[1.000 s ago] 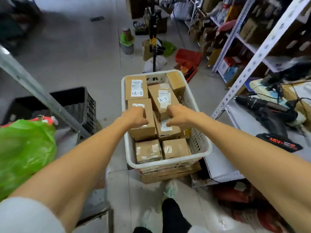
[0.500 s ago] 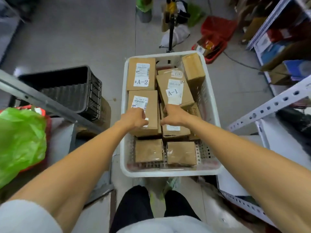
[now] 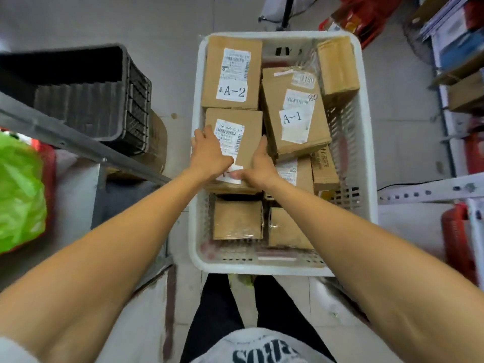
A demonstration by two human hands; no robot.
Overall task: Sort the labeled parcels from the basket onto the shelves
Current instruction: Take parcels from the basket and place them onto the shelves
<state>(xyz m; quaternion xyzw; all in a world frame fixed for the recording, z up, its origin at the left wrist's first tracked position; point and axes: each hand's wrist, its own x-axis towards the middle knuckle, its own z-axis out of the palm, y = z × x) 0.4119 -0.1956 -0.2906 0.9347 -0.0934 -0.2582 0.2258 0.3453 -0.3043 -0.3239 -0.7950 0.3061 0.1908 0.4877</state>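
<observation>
Grips a labelled brown parcel (image 3: 243,121) from both sides: left hand (image 3: 209,155) curled over its left edge, right hand (image 3: 258,163) wrapped round its right edge, thumb on the near label. Sits in the left half of the white basket (image 3: 262,269), just nearer than the A-2 parcel (image 3: 231,74), beside the A-1 parcel (image 3: 296,119).

- White slotted plastic basket (image 3: 262,269): packed with brown cardboard parcels.
- A-2 parcel (image 3: 231,72): flat, label up, far-left corner.
- A-1 parcel (image 3: 296,113): tilted, propped on the parcels beneath it.
- Middle-left parcel (image 3: 245,121): barcode label up, left hand (image 3: 209,153) and right hand (image 3: 258,163) gripping opposite sides.
- Near-left parcel (image 3: 237,220) and near-right parcel (image 3: 288,229): small, plain, side by side.
</observation>
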